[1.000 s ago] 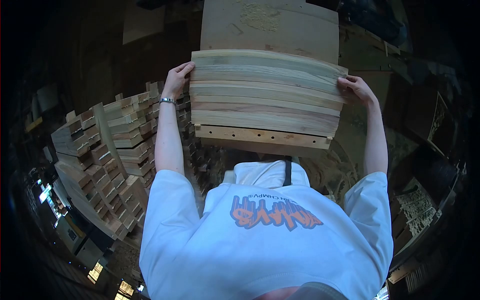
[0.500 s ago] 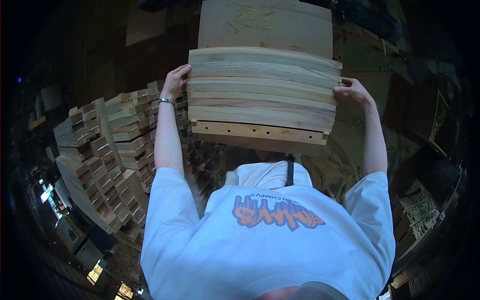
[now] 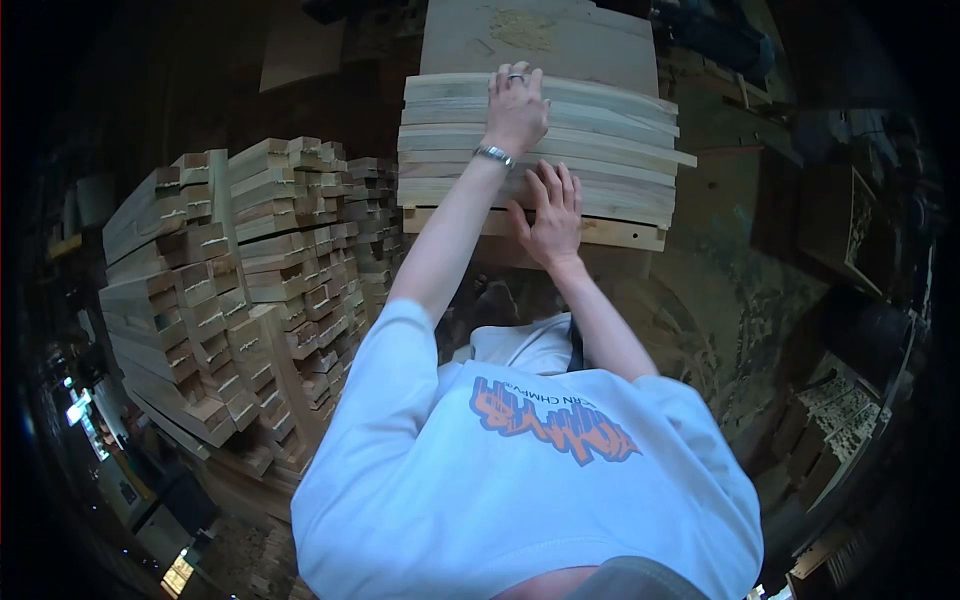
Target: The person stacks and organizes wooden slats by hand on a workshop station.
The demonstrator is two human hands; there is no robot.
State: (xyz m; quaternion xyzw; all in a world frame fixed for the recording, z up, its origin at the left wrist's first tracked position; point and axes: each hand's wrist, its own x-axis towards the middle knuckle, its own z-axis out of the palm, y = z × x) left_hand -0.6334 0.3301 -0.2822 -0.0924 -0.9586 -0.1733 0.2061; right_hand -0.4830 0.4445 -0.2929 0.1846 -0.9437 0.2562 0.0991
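A row of pale wooden planks (image 3: 610,140) lies side by side across the work surface, their right ends uneven. My left hand (image 3: 517,112), with a ring and a metal wristband, reaches across the planks, and its fingers curl over the farthest one. Close to the near edge, my right hand (image 3: 553,218) rests flat with fingers apart, touching the nearer planks. Along the front of the row runs a wooden strip (image 3: 610,232) with a dark hole showing near its right end. One plank in the middle sticks out to the right past the others.
To the left stand tall stacks of wooden blocks (image 3: 280,235), some with pale, rough lines on their ends. A flat board (image 3: 590,50) with sawdust on it extends behind the planks. On the right is a wooden box (image 3: 835,225), with a bin of pale pieces (image 3: 835,420) below it.
Both hands have left the planks' two ends and moved inward onto them, the left to the far side, the right to the near side. The right ends now look less even.
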